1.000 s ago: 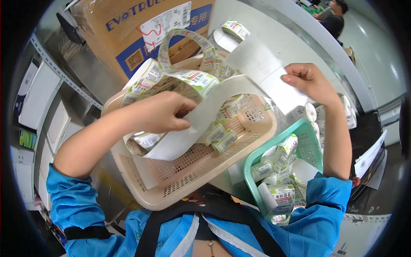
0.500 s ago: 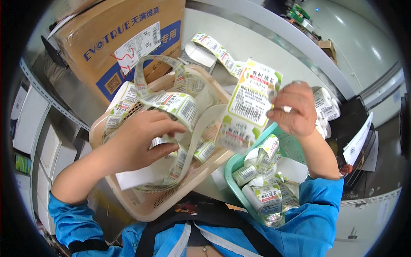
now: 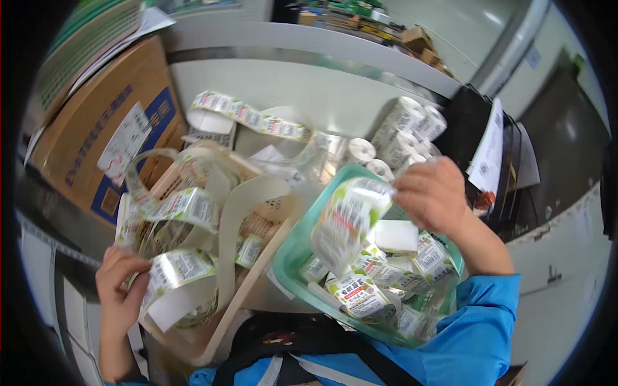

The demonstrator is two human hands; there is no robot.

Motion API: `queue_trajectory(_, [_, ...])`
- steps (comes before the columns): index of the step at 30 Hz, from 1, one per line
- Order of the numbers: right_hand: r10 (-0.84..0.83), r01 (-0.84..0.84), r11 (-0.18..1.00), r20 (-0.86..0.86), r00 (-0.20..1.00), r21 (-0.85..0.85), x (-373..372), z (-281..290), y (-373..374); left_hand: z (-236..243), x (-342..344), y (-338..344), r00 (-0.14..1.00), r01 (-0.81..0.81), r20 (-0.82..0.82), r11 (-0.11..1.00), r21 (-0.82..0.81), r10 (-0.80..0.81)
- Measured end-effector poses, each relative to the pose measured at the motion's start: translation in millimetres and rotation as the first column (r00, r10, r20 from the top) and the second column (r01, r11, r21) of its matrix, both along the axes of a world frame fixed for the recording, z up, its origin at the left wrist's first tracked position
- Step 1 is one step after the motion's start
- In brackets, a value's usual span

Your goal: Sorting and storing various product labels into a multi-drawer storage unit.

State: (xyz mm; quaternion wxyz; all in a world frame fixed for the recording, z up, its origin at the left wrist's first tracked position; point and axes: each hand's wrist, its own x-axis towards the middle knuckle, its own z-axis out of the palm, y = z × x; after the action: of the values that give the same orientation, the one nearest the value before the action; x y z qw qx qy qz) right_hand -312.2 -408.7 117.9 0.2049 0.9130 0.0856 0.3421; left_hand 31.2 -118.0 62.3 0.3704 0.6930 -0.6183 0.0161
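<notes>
In my right hand is the end of a short strip of printed labels, white and green with red marks, pinched between thumb and fingers. It curls, slightly blurred, over a green plastic basket. Inside that basket lie several small rolls and coiled strips of labels. At the left, my left hand has its fingers closed at the edge of a longer label strip. This strip lies in loops in a beige basket, its white backing partly showing.
Behind the beige basket a label strip trails across the table. A cardboard box stands at the far left, with stacked baskets beyond. Several label rolls are grouped behind the green basket, beside a black machine with papers.
My view has swung right. My right hand has brought its label strip over the green basket, where it curls. My left hand has moved from above the loops to the beige basket's left side.
</notes>
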Motion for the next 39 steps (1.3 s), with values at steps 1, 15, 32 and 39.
queue_trajectory(1, [-0.077,0.077,0.997,0.024,0.997,0.011,-11,1,-3,-1,5,8,1.0,-0.012,-0.017,0.999,-0.032,0.012])
queue_trajectory(15, [-0.765,0.497,0.497,0.088,0.638,0.711,-128,-21,140,-1,-13,60,0.821,0.562,0.089,0.772,-0.298,-0.564])
queue_trajectory(32, [-0.99,0.109,-0.013,-0.028,0.139,0.994,-328,-214,378,-131,-386,6,0.196,0.98,-0.466,0.151,0.132,-0.863])
queue_trajectory(39, [-0.986,-0.046,-0.156,-0.159,-0.054,0.987,-563,-217,412,1,-679,-3,-0.875,0.437,-0.264,-0.432,-0.789,-0.405])
